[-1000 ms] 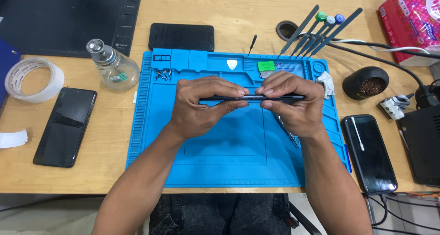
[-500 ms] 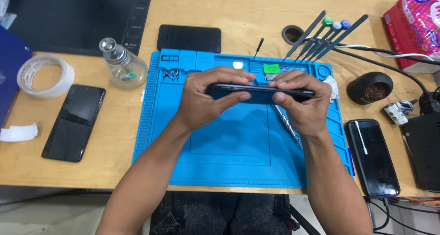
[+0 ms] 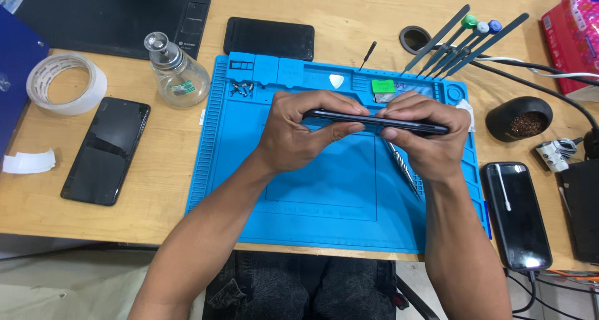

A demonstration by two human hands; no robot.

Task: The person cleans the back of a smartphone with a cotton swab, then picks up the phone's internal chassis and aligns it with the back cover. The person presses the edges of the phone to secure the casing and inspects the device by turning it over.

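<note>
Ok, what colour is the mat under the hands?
Bright blue mat, seen best in the head view.

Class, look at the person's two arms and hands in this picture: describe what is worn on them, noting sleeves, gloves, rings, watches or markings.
Both forearms are bare from the bottom of the picture up to the hands, with no sleeve in view. The left hand and right hand wear no gloves. No watch, wristband or ring shows on either, and no markings are visible.

Bare mat (image 3: 324, 195) beneath, tweezers (image 3: 402, 167) aside
</note>
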